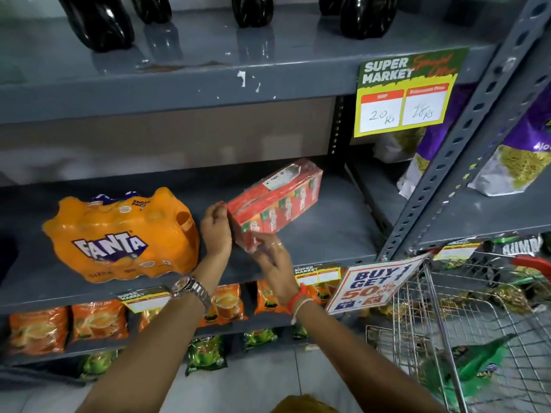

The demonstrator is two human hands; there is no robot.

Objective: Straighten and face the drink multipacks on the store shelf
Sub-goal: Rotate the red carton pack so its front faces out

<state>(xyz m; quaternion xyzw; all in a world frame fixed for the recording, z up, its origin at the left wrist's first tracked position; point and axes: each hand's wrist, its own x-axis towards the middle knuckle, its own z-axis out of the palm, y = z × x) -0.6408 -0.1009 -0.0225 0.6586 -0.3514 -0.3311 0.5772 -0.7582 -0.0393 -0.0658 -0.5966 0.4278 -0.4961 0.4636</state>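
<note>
A red shrink-wrapped multipack of juice cartons (pixel 280 204) lies skewed on the grey middle shelf (pixel 328 234), its long side running back and to the right. My left hand (pixel 215 231) presses against its near left end. My right hand (pixel 269 254) grips its near lower corner from below. An orange Fanta multipack (pixel 122 236) stands to the left on the same shelf, logo facing outward, tilted slightly and apart from my hands.
Dark cola bottles (pixel 101 22) stand on the shelf above. Orange and green packets (pixel 98 320) fill the lower shelves. A wire trolley (pixel 465 323) holding goods stands at the right, beside a perforated upright (pixel 465 135). Price signs (pixel 405 93) hang from the shelf edges.
</note>
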